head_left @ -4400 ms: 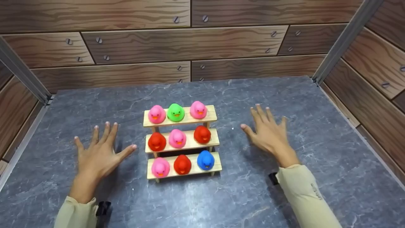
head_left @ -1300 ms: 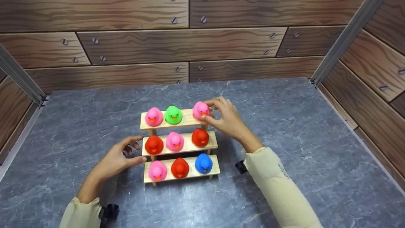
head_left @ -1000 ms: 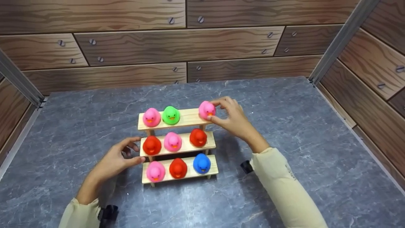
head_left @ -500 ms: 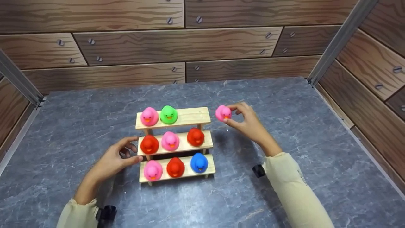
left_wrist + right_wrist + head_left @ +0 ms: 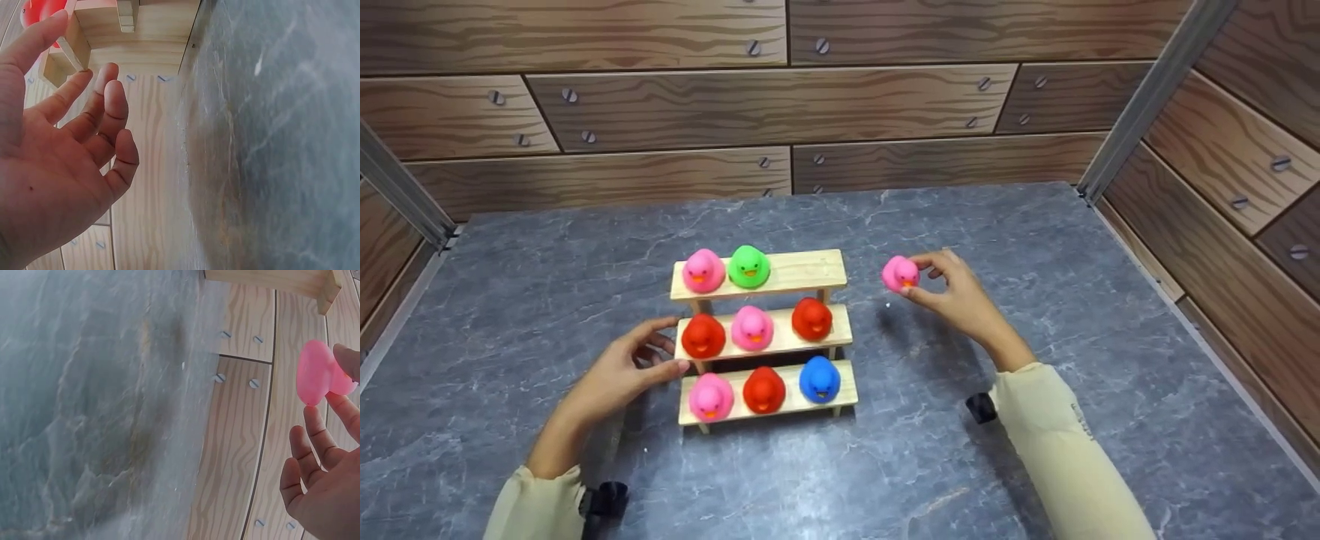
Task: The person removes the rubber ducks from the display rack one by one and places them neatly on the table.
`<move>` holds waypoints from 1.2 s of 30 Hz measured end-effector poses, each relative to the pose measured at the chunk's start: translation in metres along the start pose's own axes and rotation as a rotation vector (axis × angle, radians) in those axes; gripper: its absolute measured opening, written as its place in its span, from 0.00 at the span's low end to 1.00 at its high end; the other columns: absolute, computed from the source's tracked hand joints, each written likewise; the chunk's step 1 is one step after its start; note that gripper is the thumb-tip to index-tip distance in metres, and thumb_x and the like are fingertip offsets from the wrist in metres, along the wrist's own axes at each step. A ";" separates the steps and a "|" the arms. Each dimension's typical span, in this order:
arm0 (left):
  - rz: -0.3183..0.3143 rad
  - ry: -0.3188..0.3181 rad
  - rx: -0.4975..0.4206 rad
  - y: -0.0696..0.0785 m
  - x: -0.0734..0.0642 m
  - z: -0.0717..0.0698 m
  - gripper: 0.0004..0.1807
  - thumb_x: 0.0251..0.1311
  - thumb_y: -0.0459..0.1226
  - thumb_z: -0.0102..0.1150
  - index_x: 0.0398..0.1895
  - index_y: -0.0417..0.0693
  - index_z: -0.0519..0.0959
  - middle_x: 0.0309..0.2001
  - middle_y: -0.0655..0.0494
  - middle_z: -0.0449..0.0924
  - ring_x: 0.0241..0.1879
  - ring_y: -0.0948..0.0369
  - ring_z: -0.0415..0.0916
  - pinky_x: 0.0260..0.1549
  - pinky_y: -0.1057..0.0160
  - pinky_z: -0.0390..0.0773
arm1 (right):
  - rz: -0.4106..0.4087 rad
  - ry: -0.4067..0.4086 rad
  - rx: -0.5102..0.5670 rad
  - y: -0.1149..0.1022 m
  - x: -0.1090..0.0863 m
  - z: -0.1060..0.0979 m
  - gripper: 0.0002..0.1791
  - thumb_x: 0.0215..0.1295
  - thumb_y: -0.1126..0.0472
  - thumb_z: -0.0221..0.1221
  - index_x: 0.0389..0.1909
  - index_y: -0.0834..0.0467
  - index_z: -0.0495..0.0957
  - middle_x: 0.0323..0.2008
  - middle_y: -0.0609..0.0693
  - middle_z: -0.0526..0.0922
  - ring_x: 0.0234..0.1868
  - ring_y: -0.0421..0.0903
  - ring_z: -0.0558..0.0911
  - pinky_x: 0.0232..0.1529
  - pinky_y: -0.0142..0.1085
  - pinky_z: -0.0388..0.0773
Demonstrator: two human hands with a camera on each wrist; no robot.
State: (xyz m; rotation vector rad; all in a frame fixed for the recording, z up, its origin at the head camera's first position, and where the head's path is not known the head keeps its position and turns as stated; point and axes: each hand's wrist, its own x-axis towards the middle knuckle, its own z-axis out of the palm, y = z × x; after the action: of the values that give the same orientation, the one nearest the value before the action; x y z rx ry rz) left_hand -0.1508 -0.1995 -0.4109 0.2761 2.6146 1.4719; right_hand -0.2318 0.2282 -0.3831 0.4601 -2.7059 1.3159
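A pink rubber duck [image 5: 901, 274] is pinched between the thumb and fingers of my right hand [image 5: 960, 296], held above the tabletop to the right of a three-tier wooden stand [image 5: 810, 271]. The right wrist view also shows this duck [image 5: 315, 374] at the fingertips. My left hand [image 5: 619, 367] holds the left end of the middle shelf, thumb at its front edge and index finger at its back. On the top shelf sit a pink duck [image 5: 703, 271] and a green duck [image 5: 749, 266]. Red and pink ducks stand on the middle shelf; pink, red and blue [image 5: 820, 379] ones on the bottom.
The stand rests on a grey marbled tabletop [image 5: 960, 465]. Wood-plank-patterned walls [image 5: 660, 112] rise behind it and at both sides, with grey metal posts at the corners. A black strap piece shows at each wrist.
My right hand has reached the top shelf, taken the pink duck off its right end and carried it rightward. My left hand has moved in to the stand and stayed there.
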 end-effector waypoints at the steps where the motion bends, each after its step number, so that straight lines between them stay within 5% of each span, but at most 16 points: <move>1: 0.000 0.001 -0.002 0.000 0.000 -0.001 0.35 0.58 0.39 0.65 0.67 0.38 0.65 0.44 0.42 0.78 0.34 0.60 0.71 0.33 0.68 0.72 | -0.003 -0.004 0.001 0.001 0.000 0.000 0.22 0.57 0.63 0.67 0.52 0.65 0.77 0.49 0.61 0.76 0.50 0.57 0.71 0.52 0.45 0.65; 14: -0.028 0.003 -0.008 0.001 -0.001 -0.003 0.35 0.58 0.40 0.66 0.67 0.39 0.65 0.44 0.43 0.77 0.35 0.60 0.71 0.33 0.68 0.72 | 0.078 -0.058 0.007 0.015 0.000 0.006 0.23 0.57 0.65 0.66 0.54 0.66 0.75 0.51 0.62 0.74 0.52 0.58 0.71 0.55 0.55 0.67; 36: -0.030 0.005 -0.068 -0.002 0.002 0.002 0.36 0.57 0.39 0.66 0.67 0.39 0.65 0.43 0.45 0.76 0.36 0.62 0.72 0.35 0.69 0.72 | 0.153 -0.149 -0.051 0.035 0.010 0.019 0.23 0.58 0.59 0.66 0.53 0.63 0.77 0.52 0.60 0.76 0.53 0.57 0.74 0.54 0.48 0.69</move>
State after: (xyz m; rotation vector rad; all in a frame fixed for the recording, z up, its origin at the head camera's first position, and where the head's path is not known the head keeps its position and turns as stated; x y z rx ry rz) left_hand -0.1524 -0.1980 -0.4134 0.2247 2.5549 1.5504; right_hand -0.2510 0.2314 -0.4195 0.3668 -2.9426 1.2921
